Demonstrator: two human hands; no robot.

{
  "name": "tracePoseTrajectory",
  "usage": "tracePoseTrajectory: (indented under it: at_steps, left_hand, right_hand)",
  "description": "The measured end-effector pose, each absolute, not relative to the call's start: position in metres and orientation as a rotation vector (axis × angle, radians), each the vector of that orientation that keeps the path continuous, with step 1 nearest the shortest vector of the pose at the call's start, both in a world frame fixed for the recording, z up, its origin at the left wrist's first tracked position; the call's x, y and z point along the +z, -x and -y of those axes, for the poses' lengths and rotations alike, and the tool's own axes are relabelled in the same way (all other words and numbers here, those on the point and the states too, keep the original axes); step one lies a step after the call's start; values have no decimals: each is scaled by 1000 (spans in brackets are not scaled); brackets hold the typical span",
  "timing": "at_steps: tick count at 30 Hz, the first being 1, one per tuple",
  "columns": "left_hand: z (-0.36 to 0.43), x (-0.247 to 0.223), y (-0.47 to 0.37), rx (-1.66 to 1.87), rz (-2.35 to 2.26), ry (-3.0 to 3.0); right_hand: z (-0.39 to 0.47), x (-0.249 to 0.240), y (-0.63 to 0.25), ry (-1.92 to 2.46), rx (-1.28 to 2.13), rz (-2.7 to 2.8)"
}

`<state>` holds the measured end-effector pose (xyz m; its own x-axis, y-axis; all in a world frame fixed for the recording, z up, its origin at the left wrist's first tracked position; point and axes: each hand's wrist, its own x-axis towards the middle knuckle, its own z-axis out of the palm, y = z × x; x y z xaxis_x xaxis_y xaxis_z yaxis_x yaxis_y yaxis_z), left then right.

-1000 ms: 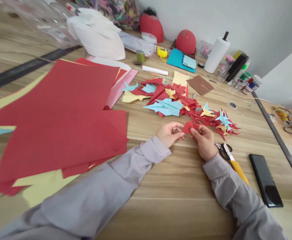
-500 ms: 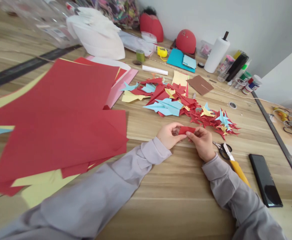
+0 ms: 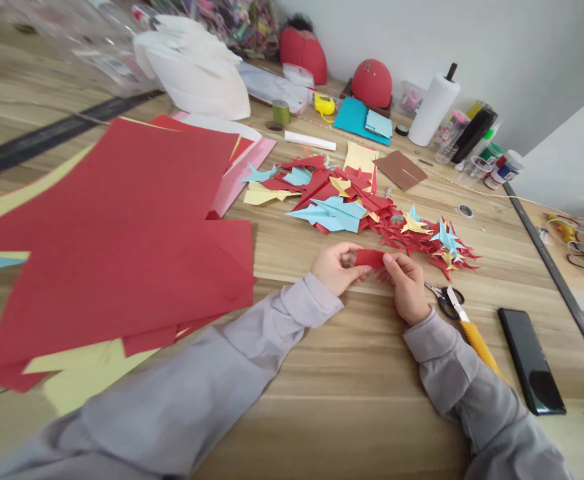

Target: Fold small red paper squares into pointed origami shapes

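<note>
Between my two hands is a small red piece of paper (image 3: 371, 259), apparently folded. My left hand (image 3: 336, 269) pinches its left end, thumb in front and fingers behind. At the right end, the thumb and fingers of my right hand (image 3: 405, 283) are closed on it. Just beyond lies a heap of folded paper shapes, mostly red, with a large light-blue folded paper plane (image 3: 333, 213) and a yellow paper star (image 3: 415, 224) among them. Beside my right wrist are black-handled scissors (image 3: 445, 300) and a yellow-handled knife (image 3: 478, 341).
Large red paper sheets (image 3: 122, 280) cover the table's left side. A black phone (image 3: 531, 360) lies at the right. Farther back are a brown paper square (image 3: 401, 169), a yellow tape measure (image 3: 324, 104), a white roll (image 3: 435, 110) and several jars by the wall.
My right thumb has shifted from the paper's lower middle to its right end, so more of the red face shows. My left hand has barely moved.
</note>
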<state>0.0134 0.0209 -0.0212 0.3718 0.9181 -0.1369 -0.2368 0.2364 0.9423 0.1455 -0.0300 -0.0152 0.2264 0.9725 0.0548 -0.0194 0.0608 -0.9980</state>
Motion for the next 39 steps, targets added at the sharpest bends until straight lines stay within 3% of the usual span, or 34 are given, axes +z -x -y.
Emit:
tracePoseTrajectory:
  at_steps: [39]
  left_hand:
    - [-29,-17,-3,833,-642,-1010]
  right_hand:
    - [31,-8,-147,1257,1186,1166]
